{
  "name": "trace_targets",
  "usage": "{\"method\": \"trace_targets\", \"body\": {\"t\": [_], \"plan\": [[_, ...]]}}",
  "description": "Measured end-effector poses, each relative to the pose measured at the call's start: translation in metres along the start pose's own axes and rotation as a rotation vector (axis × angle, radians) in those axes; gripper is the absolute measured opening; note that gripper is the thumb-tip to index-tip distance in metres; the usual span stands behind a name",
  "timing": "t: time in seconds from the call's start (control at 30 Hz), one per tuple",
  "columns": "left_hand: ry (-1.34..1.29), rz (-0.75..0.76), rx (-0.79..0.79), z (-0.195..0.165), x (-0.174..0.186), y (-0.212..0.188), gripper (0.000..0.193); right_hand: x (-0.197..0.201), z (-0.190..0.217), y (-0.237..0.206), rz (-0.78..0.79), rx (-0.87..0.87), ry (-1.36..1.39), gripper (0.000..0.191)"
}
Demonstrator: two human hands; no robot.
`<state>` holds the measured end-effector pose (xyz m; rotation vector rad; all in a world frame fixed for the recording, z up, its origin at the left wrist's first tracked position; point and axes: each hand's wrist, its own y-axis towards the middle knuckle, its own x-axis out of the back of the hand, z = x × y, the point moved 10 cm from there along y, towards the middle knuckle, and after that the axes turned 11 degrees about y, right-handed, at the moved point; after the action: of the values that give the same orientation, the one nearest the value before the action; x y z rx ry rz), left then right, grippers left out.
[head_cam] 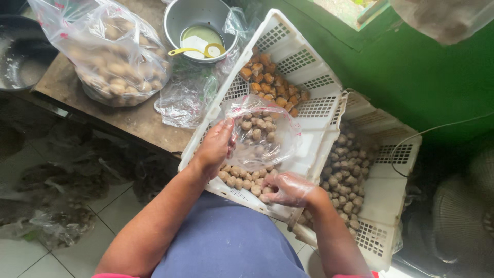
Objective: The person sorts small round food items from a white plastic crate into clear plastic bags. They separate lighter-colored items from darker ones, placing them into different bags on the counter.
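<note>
Left hand (215, 146) fingers pinch clear bag (262, 135) open; gloved right hand (288, 189), at 5 o'clock, grips meatballs (237, 177) in white crate (314, 110).

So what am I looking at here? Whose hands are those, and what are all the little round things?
The camera sits on a person's head and looks down, so the hands are that person's own. The left hand holds open a clear plastic bag with some small brownish balls inside. The right hand wears a thin see-through glove and reaches into more of those balls in a white plastic crate. Orange-brown cubes lie at the crate's far end. A second crate beside it holds more balls. On the table are a full bag and a metal bowl with a yellow spoon.
</note>
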<state>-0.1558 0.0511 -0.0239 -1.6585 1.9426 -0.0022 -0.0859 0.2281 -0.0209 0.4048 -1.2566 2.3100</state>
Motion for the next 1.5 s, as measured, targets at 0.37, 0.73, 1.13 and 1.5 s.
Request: {"method": "trace_targets", "body": {"t": [0.37,0.73,1.13,1.5], "plan": [[-0.19,0.029,-0.014,-0.015,-0.004,0.008,0.029,0.021,0.052,0.016,-0.27,0.354,0.267,0.027],[-0.132,-0.017,-0.008,-0.007,0.003,0.005,0.028,-0.011,0.082,0.046,-0.314,0.392,-0.309,0.025],[-0.073,-0.003,-0.013,-0.005,-0.002,0.006,0.029,0.019,0.064,-0.008,-0.123,0.298,0.003,0.028],[0.044,-0.011,-0.084,-0.016,-0.009,0.004,0.027,0.004,0.055,0.014,-0.377,0.427,-0.048,0.028]]}}
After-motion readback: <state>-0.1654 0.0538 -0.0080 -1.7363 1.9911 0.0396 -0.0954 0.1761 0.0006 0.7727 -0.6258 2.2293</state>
